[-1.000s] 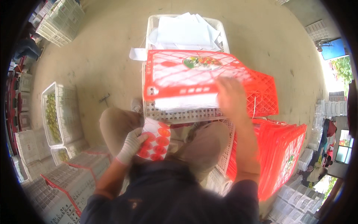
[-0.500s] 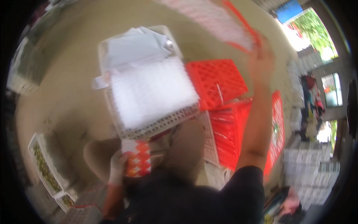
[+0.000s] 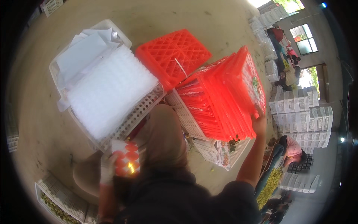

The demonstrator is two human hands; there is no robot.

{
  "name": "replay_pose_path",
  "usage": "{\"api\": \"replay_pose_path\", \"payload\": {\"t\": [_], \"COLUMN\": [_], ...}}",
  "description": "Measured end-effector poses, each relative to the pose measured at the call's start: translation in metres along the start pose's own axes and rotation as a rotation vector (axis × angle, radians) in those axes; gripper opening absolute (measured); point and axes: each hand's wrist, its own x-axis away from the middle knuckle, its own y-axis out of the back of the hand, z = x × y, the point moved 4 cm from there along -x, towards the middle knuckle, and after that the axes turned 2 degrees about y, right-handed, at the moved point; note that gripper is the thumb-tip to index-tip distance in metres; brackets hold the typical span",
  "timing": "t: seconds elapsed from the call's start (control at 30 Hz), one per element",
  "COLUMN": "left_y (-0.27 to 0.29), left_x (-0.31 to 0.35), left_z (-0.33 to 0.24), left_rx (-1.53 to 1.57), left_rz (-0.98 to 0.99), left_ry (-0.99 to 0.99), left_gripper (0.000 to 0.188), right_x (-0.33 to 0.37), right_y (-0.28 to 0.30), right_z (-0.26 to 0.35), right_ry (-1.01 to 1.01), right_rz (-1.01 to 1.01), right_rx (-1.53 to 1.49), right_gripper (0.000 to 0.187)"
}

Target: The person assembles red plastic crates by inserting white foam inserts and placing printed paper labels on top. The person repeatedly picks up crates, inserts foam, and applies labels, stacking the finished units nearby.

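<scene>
My left hand (image 3: 108, 168), in a pale glove, is closed on the edge of a sheet of round red-orange stickers (image 3: 126, 158); light glints off it. My right hand (image 3: 258, 121) is bare and reaches out to the right. Its fingers grip the near edge of the outermost red plastic tray (image 3: 248, 84), which has a white patterned face with a green mark. Behind that tray, several more red trays (image 3: 212, 108) lean packed together on edge over a pale crate (image 3: 186, 114).
Left of the trays, a pale perforated crate (image 3: 128, 117) bears a thick pile of white bumpy sheets (image 3: 112, 89) and white papers (image 3: 84, 56). A red lattice basket (image 3: 173, 56) lies beyond. Wrapped crate stacks (image 3: 302, 121) and a bending person (image 3: 292, 149) are at right.
The view has swung right. My right hand has come down from holding out a red-edged white piece to the tray stack. My left hand still holds the sticker sheet.
</scene>
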Motion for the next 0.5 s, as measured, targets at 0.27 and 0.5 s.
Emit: {"api": "replay_pose_path", "payload": {"t": [0.27,0.5], "left_y": [0.000,-0.003], "left_x": [0.008,0.016], "left_z": [-0.001,-0.004], "left_rx": [0.065,0.039], "left_rz": [-0.071,-0.186], "left_ry": [0.074,0.171], "left_gripper": [0.036,0.028], "right_x": [-0.004,-0.071], "right_y": [-0.023,-0.245], "right_z": [0.082,0.247], "right_ry": [0.332,0.755], "right_rz": [-0.433,0.140], "right_rx": [-0.025,0.019], "right_gripper": [0.025,0.037]}}
